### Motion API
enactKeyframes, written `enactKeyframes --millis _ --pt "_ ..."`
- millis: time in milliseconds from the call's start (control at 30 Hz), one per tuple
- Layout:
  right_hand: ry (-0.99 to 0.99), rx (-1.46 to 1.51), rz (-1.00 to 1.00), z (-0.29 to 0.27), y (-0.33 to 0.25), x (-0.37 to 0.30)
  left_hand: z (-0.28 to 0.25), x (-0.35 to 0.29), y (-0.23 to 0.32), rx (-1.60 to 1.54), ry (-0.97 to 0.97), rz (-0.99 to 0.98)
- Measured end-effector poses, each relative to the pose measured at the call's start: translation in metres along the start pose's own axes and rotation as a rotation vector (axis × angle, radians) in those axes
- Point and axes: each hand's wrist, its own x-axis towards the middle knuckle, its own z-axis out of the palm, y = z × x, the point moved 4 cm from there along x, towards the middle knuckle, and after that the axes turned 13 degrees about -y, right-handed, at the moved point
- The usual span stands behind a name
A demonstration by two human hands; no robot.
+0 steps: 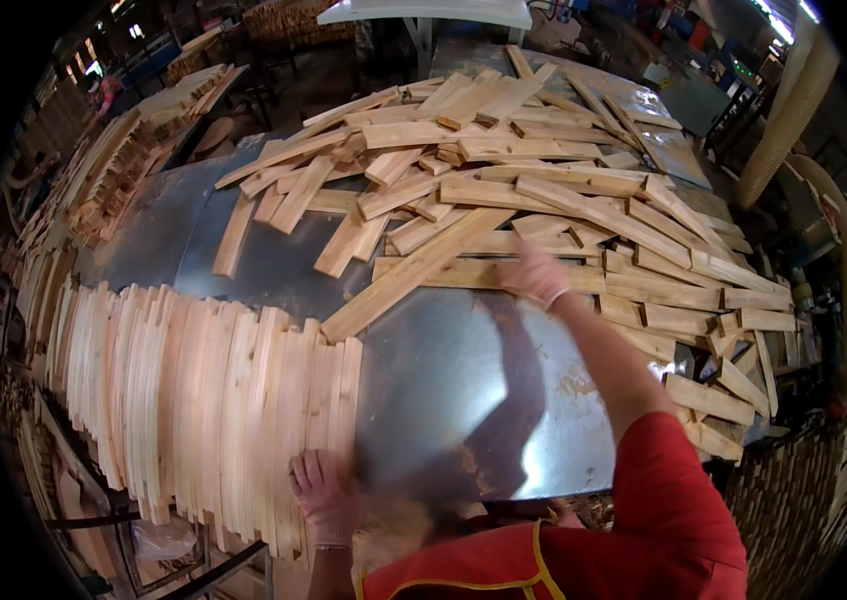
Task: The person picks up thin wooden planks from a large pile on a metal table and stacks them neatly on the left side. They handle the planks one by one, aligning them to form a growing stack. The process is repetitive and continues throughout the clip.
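Observation:
My left hand (326, 497), in a pale glove, lies at the near right end of a long row of upright wooden slats (233, 400). Its fingers rest over the last slats, side by side. Over on the pile, my right hand (538, 275) reaches onto a light wooden slat (453, 273) that lies crosswise at the pile's near edge. Its thumb and a finger look spread apart and slightly blurred, with no slat lifted. Just left of it, another slat (418, 275) lies slanted, its lower end against the row.
Loose slats (563, 185) pile up across the back and right of the shiny metal table (433, 400). More stacked wood (113, 180) stands at the far left. A ribbed hose (793, 110) hangs at the right. A white tabletop (428, 12) stands at the back.

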Motion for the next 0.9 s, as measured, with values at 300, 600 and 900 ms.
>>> enactKeyframes --millis 300,600,900 --pt "0.016 -0.505 0.307 -0.146 0.133 0.056 0.002 -0.001 -0.002 0.078 0.023 0.032" --pt "-0.215 -0.274 0.04 -0.091 0.058 0.025 -0.008 0.006 0.002 0.068 0.021 0.048" --pt "-0.391 1.185 -0.081 0.162 0.002 -0.162 -0.007 -0.004 -0.002 0.012 -0.075 -0.006"
